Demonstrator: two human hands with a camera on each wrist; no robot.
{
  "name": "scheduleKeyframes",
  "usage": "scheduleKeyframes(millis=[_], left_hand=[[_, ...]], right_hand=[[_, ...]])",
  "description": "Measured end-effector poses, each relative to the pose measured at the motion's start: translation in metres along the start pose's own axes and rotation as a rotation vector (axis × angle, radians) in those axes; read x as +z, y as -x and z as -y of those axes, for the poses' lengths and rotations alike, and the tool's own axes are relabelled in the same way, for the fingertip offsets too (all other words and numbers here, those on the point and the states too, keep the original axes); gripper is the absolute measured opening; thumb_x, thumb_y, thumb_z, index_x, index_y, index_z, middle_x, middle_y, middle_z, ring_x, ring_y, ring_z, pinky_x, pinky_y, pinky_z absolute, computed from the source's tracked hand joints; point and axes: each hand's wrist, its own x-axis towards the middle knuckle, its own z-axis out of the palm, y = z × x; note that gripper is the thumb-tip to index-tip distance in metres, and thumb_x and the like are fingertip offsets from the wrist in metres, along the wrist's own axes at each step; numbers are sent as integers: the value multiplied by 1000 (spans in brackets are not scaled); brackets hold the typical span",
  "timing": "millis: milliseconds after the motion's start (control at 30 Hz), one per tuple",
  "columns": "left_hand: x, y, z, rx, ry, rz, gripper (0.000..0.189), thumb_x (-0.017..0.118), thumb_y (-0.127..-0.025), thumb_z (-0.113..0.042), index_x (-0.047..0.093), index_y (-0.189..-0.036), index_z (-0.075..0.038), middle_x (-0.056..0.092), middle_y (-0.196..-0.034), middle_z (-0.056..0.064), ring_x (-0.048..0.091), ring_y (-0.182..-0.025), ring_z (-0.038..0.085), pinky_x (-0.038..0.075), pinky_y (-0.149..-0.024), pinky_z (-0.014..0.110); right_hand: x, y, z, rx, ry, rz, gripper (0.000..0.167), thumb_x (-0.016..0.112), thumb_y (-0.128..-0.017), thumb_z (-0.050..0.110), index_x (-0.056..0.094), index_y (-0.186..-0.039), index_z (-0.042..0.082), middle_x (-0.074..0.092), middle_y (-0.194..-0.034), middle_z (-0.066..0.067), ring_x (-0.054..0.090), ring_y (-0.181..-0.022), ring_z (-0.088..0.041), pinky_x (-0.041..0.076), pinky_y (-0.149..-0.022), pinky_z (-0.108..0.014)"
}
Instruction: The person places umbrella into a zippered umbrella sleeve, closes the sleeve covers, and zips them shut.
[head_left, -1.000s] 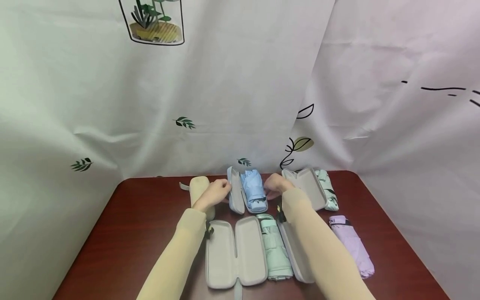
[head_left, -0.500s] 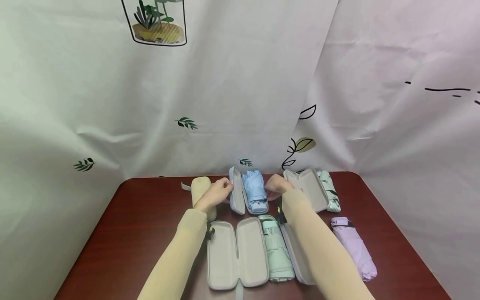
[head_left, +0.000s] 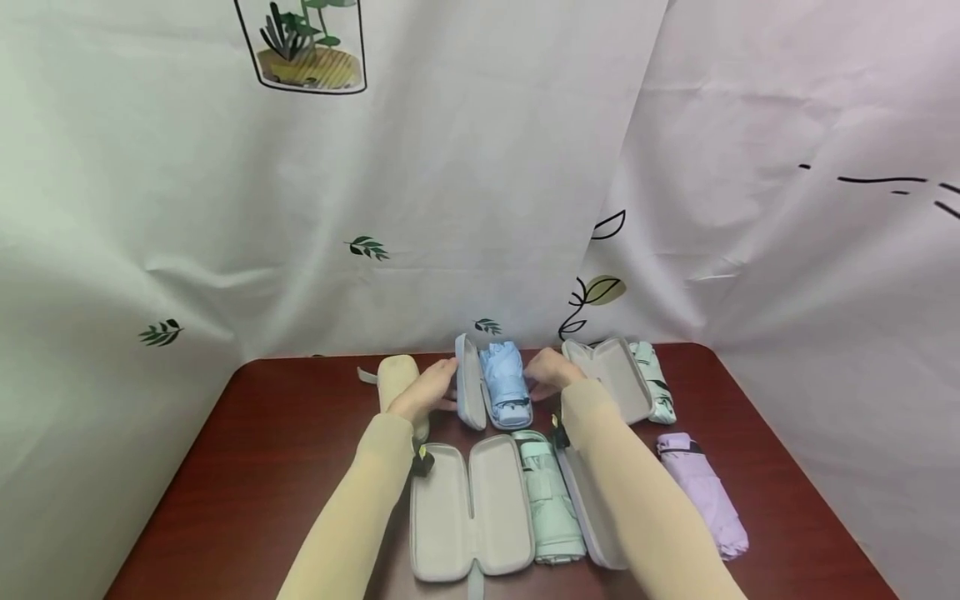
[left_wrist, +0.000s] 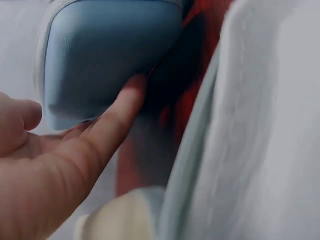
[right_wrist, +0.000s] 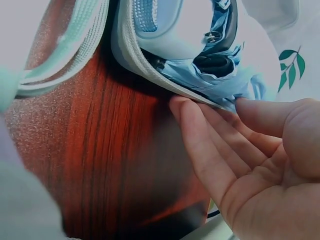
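A blue case stands open at the back of the table, its lid [head_left: 469, 383] raised on the left. A folded light-blue umbrella [head_left: 506, 375] lies in its right half. My left hand [head_left: 427, 390] is at the lid's outer side; in the left wrist view an extended finger touches the underside of the blue shell [left_wrist: 110, 55], the thumb apart from it. At the case's right side, my right hand [head_left: 551, 371] holds the edge. The right wrist view shows the thumb by the umbrella fabric [right_wrist: 215, 75] and fingers against the outside of the rim [right_wrist: 150, 72].
A cream case [head_left: 397, 379] lies left of my left hand. In front are an open grey-lined case [head_left: 502, 500], a mint umbrella [head_left: 553, 504] in another open case, and a lilac umbrella [head_left: 702, 493]. An open case [head_left: 622, 379] with a patterned umbrella [head_left: 654, 383] sits back right.
My left fingers have shifted from the lid's upper edge to slightly lower on its outer side and spread a little. The right hand and the blue case have hardly moved.
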Motion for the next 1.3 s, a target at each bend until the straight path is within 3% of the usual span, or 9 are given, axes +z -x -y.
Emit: scheduleKeyframes(millis=[100, 233, 333, 567, 833, 967, 1167, 1300], left_hand=[[-1, -6, 5, -59, 117, 46, 56, 24, -108, -34, 22, -150, 2, 46, -133, 27, 58, -105, 33, 51, -80, 43], [1, -12, 7, -79, 199, 60, 50, 25, -108, -35, 35, -143, -1, 53, -123, 27, 60, -101, 33, 52, -81, 45], [6, -14, 5, -77, 172, 75, 47, 28, -108, -33, 35, -140, 0, 53, -121, 27, 61, -101, 34, 53, -82, 47], [18, -16, -5, -63, 3, 68, 52, 42, -105, -25, 29, -147, 3, 52, -125, 26, 60, -105, 36, 54, -80, 46], [26, -19, -8, -50, -29, 80, 53, 50, -102, -15, 27, -147, 3, 53, -120, 28, 63, -102, 38, 55, -78, 45], [29, -18, -10, -39, -38, 74, 59, 53, -100, -12, 24, -150, 1, 55, -119, 29, 65, -96, 38, 56, -75, 44], [31, -14, -12, -78, -59, 91, 73, 61, -97, -16, 17, -155, -5, 60, -114, 27, 68, -88, 38, 56, -72, 46], [35, -13, -15, -93, -90, 100, 82, 65, -94, -21, 13, -156, -10, 63, -109, 24, 68, -84, 37, 56, -70, 47]], right_hand=[[1, -2, -2, -1, -24, -7, 18, 52, -92, -2, 65, -101, -10, 67, -83, -20, 68, -65, -26, 57, -63, -35], [2, -3, -5, 15, -50, -15, 16, 52, -91, -4, 67, -93, -9, 67, -83, -23, 66, -59, -22, 57, -62, -33], [1, -4, -8, 34, -54, -10, 18, 50, -88, -7, 68, -90, -7, 68, -81, -21, 64, -56, -18, 57, -61, -32], [0, -7, -12, 27, -53, 25, 20, 48, -84, -10, 68, -85, -8, 66, -73, -17, 62, -52, -17, 56, -56, -30], [3, -4, -9, 13, -85, 5, 18, 50, -89, -10, 68, -92, -11, 68, -82, -23, 65, -59, -20, 57, -64, -33], [4, -3, -9, 5, -92, 9, 18, 49, -88, -12, 67, -86, -10, 67, -79, -23, 65, -59, -22, 57, -63, -34], [4, -4, -10, 8, -68, -2, 20, 49, -85, -11, 63, -74, -3, 65, -73, -18, 64, -57, -21, 57, -60, -32], [4, -4, -9, 23, -77, -9, 18, 45, -90, -3, 63, -89, -6, 65, -77, -18, 65, -59, -22, 57, -61, -34]])
